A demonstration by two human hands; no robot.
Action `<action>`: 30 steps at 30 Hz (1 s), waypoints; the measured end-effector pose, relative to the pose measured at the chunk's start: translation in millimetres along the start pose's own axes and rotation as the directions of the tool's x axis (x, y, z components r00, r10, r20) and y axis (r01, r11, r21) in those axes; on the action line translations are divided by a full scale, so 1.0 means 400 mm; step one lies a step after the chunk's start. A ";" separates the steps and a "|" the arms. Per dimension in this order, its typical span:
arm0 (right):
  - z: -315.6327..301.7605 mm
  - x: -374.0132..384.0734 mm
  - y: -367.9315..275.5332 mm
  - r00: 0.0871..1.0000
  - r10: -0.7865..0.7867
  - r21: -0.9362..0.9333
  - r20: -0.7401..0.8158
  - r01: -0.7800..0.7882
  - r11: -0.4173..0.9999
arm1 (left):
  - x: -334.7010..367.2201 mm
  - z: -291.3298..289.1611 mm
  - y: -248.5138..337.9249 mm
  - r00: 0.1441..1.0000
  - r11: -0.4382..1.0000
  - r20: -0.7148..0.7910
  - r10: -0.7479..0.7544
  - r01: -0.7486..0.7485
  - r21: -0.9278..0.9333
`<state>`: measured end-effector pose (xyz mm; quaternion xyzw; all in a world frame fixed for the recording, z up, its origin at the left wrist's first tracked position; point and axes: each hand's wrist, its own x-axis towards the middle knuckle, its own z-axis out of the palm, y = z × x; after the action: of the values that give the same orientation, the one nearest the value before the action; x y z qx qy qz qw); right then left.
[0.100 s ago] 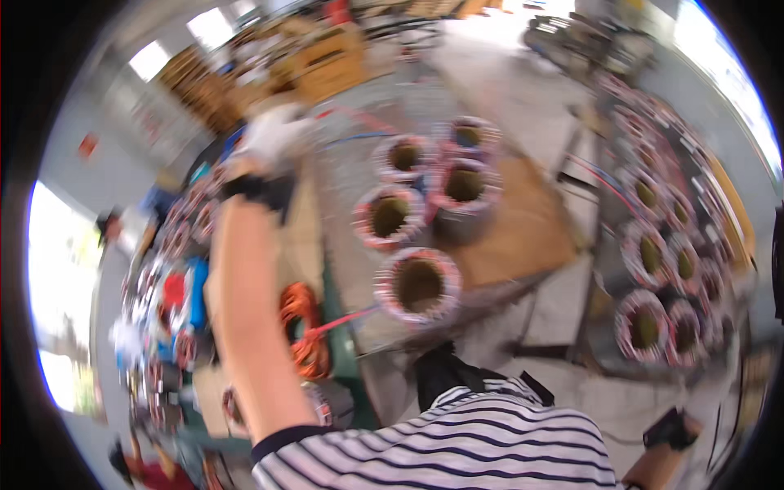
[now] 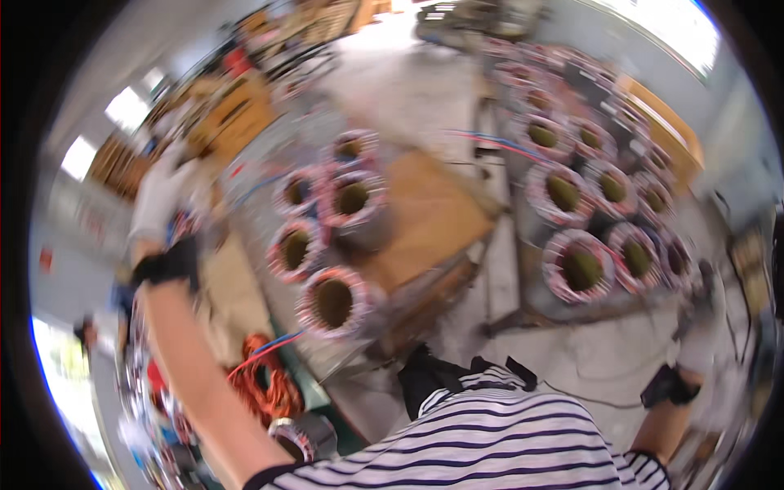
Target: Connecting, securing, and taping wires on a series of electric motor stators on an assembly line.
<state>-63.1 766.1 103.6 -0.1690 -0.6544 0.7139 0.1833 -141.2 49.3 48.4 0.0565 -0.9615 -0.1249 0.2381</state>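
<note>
My left hand (image 2: 166,189), in a pale glove with a black band at the wrist, is raised at the left above the workbench's far left side. Motion smears its fingers, so I cannot make out whether it holds anything. Low at the right side hangs my right hand (image 2: 701,322), gloved too and blurred, with its fingers unclear. Several motor stators with pink and white laced windings stand upright on the bench; the nearest stator (image 2: 333,304) has red and blue leads. An orange coil of cord (image 2: 268,384) lies by the bench's left edge.
At the right, a second table (image 2: 531,306) bears several more stators, with red and blue leads over its left edge. Brown cardboard (image 2: 437,216) covers part of the bench. Wooden crates (image 2: 237,114) stand far left. A dark cable (image 2: 592,398) runs along the floor.
The whole view has swung right, so the bench and stators sit further left. My right hand has come into view above its wrist band. My left arm appears further left.
</note>
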 end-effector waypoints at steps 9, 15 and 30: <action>-0.621 0.043 0.285 0.932 -0.058 0.122 -0.358 0.108 0.987 | 0.135 -0.218 0.812 0.907 0.887 -0.070 0.415 -0.421 -0.188; -0.759 0.194 0.398 0.931 -0.080 -0.020 -0.357 0.078 0.997 | -0.062 0.023 1.220 0.791 0.768 0.041 0.610 -0.579 -0.272; -0.776 0.488 0.767 0.921 0.363 0.335 -0.139 -0.301 0.893 | -0.743 0.733 1.380 0.361 0.858 0.778 0.514 -0.201 -0.473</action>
<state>-97.1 1107.7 -229.0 -0.3183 -0.4749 0.8073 0.1462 -45.2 693.1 -186.8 -0.2670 -0.8975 -0.2225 -0.2716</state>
